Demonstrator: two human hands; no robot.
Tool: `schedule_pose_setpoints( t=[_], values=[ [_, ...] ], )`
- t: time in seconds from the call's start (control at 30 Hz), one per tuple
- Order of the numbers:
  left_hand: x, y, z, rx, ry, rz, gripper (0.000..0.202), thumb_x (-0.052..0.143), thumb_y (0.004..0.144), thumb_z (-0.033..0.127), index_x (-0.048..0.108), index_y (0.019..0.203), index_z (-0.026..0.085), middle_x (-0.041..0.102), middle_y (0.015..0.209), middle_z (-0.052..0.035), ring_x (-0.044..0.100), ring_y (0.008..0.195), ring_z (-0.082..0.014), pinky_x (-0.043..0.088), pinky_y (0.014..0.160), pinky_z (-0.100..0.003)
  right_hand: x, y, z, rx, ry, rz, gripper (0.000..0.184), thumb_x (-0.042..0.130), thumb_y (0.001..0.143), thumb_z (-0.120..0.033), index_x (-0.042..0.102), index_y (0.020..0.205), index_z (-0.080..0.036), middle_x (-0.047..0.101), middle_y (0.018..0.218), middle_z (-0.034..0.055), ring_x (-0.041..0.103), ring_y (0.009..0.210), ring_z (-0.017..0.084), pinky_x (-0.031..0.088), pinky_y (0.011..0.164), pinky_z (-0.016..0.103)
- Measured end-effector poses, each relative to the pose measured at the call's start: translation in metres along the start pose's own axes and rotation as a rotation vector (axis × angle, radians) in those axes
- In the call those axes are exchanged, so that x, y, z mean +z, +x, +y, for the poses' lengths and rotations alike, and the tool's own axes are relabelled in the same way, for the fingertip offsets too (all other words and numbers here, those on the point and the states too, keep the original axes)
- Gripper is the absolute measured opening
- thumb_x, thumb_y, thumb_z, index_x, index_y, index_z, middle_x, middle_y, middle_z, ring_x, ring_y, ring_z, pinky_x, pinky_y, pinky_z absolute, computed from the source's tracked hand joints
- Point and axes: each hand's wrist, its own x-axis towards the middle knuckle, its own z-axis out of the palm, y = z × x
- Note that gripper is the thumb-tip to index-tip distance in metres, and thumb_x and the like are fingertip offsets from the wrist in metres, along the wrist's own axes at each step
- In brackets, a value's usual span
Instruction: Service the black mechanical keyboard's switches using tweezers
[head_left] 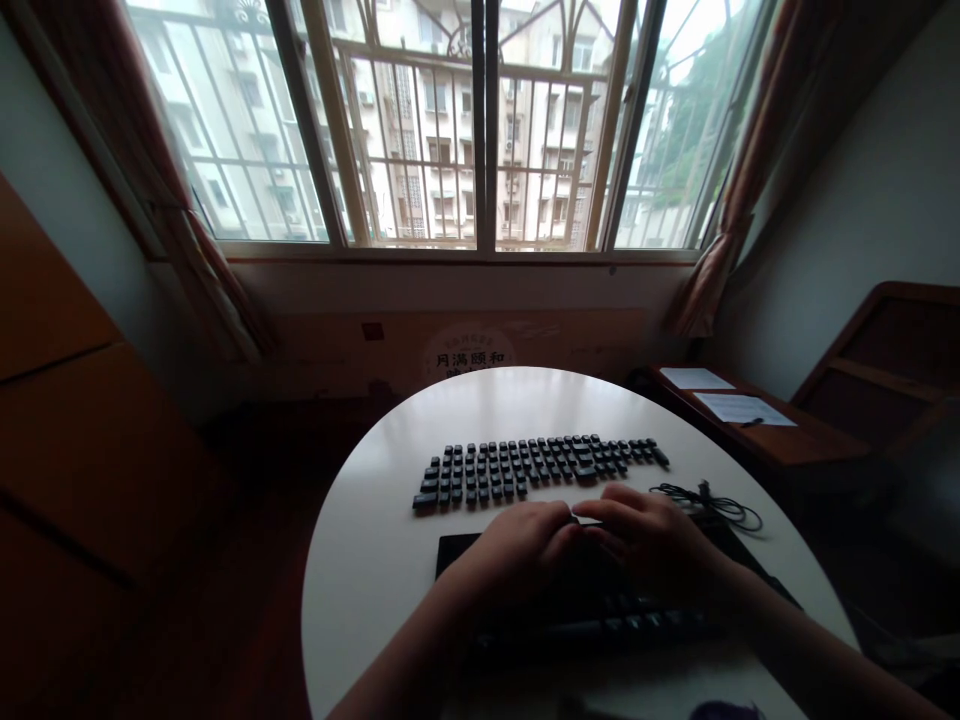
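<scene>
1. Keyboard, black, lies on the white table before us, partly hidden beneath both forearms, with some keys showing along its near side.
2. Above it, we see the left hand and right hand meet, fingers curled; we cannot tell what, if anything, either grasps.
3. Black keycaps line up in rows just beyond.
4. A coiled cable rests near the right hand.

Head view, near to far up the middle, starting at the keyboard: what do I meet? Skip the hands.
Black keyboard → loose keycaps in rows → panel with printed characters → window frame → building outside.
</scene>
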Motion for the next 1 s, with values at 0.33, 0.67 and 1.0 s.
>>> schedule_pose_setpoints(
  t=[0.33,0.67,1.0],
  values=[
    [-0.003,0.008,-0.03,0.02,-0.389,0.308,0.048,0.034,0.102,0.053,0.061,0.101,0.014,0.061,0.08,-0.0041,0.054,0.07,-0.0165,0.044,0.065,-0.028,-0.002,0.079,0.007,-0.118,0.344,-0.072,0.016,0.065,0.096,-0.029,0.072,0.109,-0.023,0.068,0.101,0.0066,0.068,0.079,0.016,0.058,0.068,0.028],
    [-0.002,0.011,-0.043,-0.107,-0.326,0.388,0.057,0.022,0.1,0.063,0.055,0.088,0.018,0.053,0.067,-0.0008,0.052,0.062,-0.0158,0.04,0.059,-0.027,0.015,0.093,0.019,0.002,0.527,-0.094,0.014,0.062,0.098,-0.032,0.066,0.103,-0.019,0.065,0.104,0.0068,0.063,0.074,0.014,0.055,0.066,0.027],
    [-0.003,0.012,-0.033,-0.313,0.038,0.245,0.046,0.031,0.102,0.044,0.054,0.071,0.019,0.06,0.068,-0.0012,0.054,0.064,-0.0158,0.035,0.06,-0.027,0.058,0.081,0.063,0.23,0.108,-0.267,0.014,0.07,0.089,-0.018,0.071,0.103,-0.02,0.071,0.106,0.0059,0.069,0.091,0.022,0.053,0.083,0.034]
  ],
)
